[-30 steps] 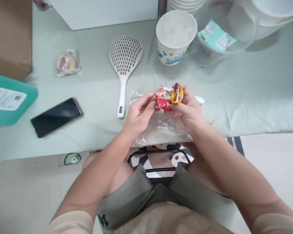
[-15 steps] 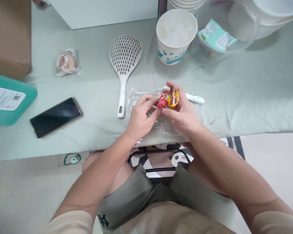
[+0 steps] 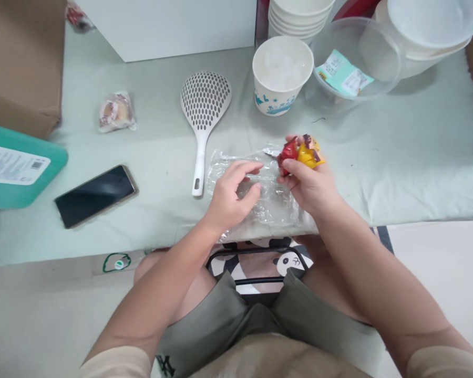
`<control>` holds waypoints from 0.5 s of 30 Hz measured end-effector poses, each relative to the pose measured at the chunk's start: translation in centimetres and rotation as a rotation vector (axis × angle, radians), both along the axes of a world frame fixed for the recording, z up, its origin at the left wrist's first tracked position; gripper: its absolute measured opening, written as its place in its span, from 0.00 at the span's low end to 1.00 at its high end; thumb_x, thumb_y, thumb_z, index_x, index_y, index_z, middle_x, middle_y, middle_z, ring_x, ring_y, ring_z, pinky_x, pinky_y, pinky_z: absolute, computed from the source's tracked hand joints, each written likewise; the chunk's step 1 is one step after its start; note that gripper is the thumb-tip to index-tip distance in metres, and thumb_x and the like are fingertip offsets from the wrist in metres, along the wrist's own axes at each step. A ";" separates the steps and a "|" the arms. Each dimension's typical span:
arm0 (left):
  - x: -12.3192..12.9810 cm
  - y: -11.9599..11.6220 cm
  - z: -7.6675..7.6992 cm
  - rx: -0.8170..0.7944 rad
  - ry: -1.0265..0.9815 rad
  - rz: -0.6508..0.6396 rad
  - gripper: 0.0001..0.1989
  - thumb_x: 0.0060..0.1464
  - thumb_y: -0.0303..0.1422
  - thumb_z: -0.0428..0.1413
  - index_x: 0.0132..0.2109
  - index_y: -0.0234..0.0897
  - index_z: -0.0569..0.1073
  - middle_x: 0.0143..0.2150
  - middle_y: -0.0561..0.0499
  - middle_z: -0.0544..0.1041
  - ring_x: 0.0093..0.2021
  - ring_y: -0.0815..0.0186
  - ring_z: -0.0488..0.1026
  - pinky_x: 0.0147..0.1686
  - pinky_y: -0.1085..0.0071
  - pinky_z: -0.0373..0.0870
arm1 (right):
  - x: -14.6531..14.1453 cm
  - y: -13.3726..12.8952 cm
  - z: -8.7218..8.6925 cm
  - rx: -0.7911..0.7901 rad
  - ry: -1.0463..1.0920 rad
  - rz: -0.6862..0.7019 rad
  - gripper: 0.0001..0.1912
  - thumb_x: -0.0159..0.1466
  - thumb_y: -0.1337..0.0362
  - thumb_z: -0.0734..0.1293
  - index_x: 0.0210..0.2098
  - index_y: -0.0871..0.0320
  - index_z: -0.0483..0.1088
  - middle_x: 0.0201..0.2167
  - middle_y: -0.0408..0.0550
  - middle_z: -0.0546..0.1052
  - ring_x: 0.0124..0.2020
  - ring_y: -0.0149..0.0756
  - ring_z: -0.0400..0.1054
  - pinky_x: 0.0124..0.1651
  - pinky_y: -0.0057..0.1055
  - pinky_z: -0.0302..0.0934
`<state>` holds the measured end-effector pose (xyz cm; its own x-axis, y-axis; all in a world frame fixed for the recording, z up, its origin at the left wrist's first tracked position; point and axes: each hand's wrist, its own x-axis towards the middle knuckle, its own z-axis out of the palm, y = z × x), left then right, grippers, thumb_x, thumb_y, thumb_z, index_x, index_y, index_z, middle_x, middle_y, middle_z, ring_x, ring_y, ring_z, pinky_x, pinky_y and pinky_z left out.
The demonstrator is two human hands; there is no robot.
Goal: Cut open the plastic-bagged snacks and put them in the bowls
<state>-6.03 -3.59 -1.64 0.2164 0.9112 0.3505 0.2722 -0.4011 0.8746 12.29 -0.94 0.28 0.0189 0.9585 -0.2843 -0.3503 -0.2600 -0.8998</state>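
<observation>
My right hand [image 3: 309, 181] is closed on two small shiny wrapped packets, a red one [image 3: 288, 152] and a yellow one [image 3: 310, 153] side by side. They look like wrapped candies, though print on them is too small to read. To the left, my left hand [image 3: 236, 191] hovers with thumb and fingers apart and nothing between them. Crumpled clear plastic [image 3: 274, 194] lies on the cloth under and between both hands. A white slotted skimmer [image 3: 205, 102] rests flat just left of the plastic, its handle towards me.
A paper cup [image 3: 278, 97] holding something whitish stands behind my hands, near stacked cups [image 3: 299, 23] and a clear tub [image 3: 382, 68]. Leftward lie a phone [image 3: 96, 195] and a wrapped snack [image 3: 117, 112], beside a green container [image 3: 19, 194] and a cardboard box [image 3: 21, 63].
My left hand has let go of the red packet and its fingers have spread. My right hand has moved right with both packets. The view has shifted slightly.
</observation>
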 end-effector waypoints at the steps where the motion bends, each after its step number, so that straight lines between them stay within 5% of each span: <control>1: 0.0 0.1 0.0 0.001 0.005 0.001 0.16 0.61 0.26 0.57 0.55 0.38 0.77 0.52 0.45 0.81 0.51 0.65 0.80 0.46 0.69 0.80 | 0.4 0.3 0.3 -0.012 -0.016 -0.041 0.25 0.48 0.64 0.78 0.44 0.50 0.71 0.31 0.37 0.73 0.27 0.27 0.66 0.26 0.25 0.67; 9: 0.6 0.8 -0.3 -0.174 -0.094 -0.073 0.17 0.65 0.38 0.56 0.58 0.40 0.76 0.58 0.43 0.80 0.59 0.60 0.78 0.56 0.61 0.78 | 2.4 1.4 0.1 0.012 -0.116 -0.126 0.16 0.51 0.62 0.76 0.34 0.53 0.67 0.28 0.37 0.71 0.23 0.25 0.63 0.21 0.23 0.60; 15: 2.4 1.5 0.6 -0.496 -0.455 -0.160 0.20 0.65 0.44 0.54 0.60 0.45 0.72 0.64 0.46 0.77 0.65 0.57 0.75 0.62 0.58 0.74 | 1.6 1.9 0.8 -0.049 -0.165 -0.181 0.16 0.52 0.59 0.74 0.32 0.53 0.63 0.25 0.35 0.68 0.17 0.23 0.59 0.16 0.22 0.49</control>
<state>-3.68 -2.04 -1.00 0.2919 0.9564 -0.0116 -0.1950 0.0714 0.9782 13.88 0.92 1.12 0.2391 0.9203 -0.3096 -0.2449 -0.2514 -0.9364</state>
